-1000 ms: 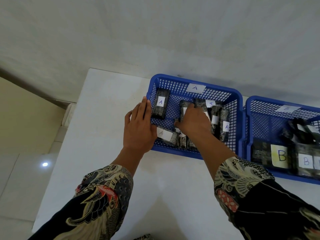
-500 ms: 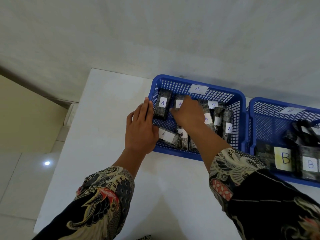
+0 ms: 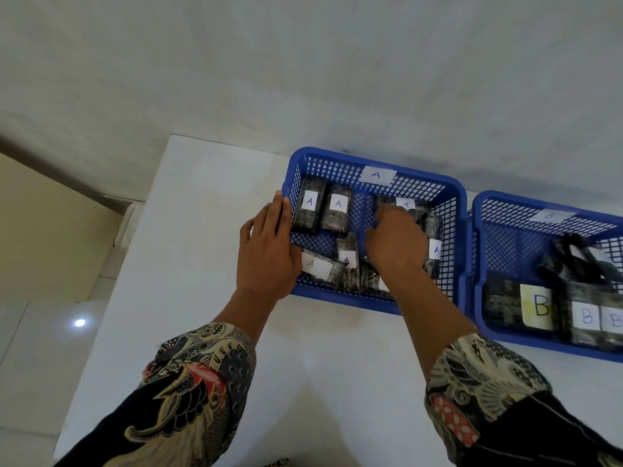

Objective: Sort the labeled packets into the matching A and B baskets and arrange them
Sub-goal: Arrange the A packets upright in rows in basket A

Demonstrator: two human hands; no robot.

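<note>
The right hand [image 3: 396, 246] reaches into basket A [image 3: 455, 210], fingers curled down on a dark packet [image 3: 404, 203] near the back wall. The back of the hand hides the fingertips, so I cannot tell whether they pinch it or only press on it. The left hand [image 3: 268, 251] lies flat and spread against the basket's left wall, steadying it and holding nothing.

2 packets [image 3: 323, 210] stand side by side in the back left corner, labels up. Others lie at angles along the front: 1 flat packet [image 3: 317, 266] by the left palm, 1 more [image 3: 347, 252] beside it, and 1 at the right wall [image 3: 435, 247]. Basket B [image 3: 505, 337] sits just beside on the right, its B packets [image 3: 586, 316] along the front wall.

The step looks to be arranging, not sorting. To do it well, take the packet by its long sides, turn it so the label faces up, and set it touching the second of the 2 standing ones to continue the row. Keep the left palm bracing the wall so the light basket does not slide on the table [image 3: 188, 230]. The wrap looks slick; a firm grip is likely needed.
</note>
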